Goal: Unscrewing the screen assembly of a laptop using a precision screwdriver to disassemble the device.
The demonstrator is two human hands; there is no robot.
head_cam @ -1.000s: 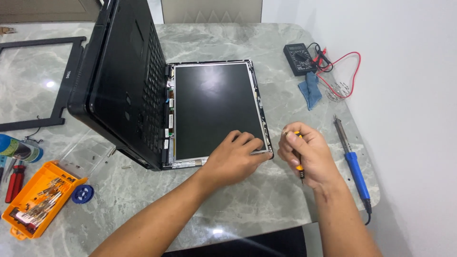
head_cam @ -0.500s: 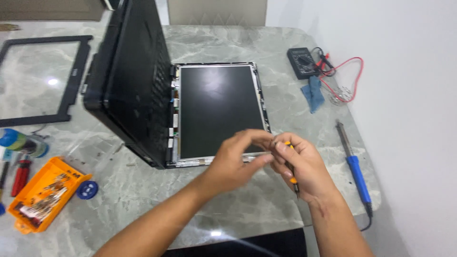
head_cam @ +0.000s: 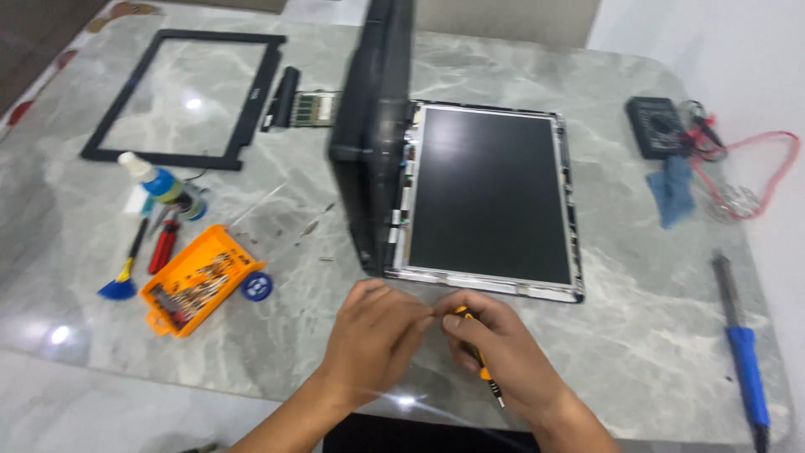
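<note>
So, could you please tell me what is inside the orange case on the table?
The open orange case holds rows of small metal bits, too blurred to tell apart. Whatever lies beneath them is hidden.

Electronics repair bench: multimeter (head_cam: pixel 658 126), soldering iron (head_cam: pixel 742 352), dismantled laptop (head_cam: pixel 470 189).

Two bare forearms enter from the bottom edge of the frame, ending in the left hand (head_cam: pixel 369 335) and the right hand (head_cam: pixel 503 356) at lower centre. No sleeves show; both arms are uncovered up to the frame edge. No gloves, watch or wristband visible. Fingers look free of rings, though motion blur makes that uncertain. Nails short, unpainted as far as seen.
</note>
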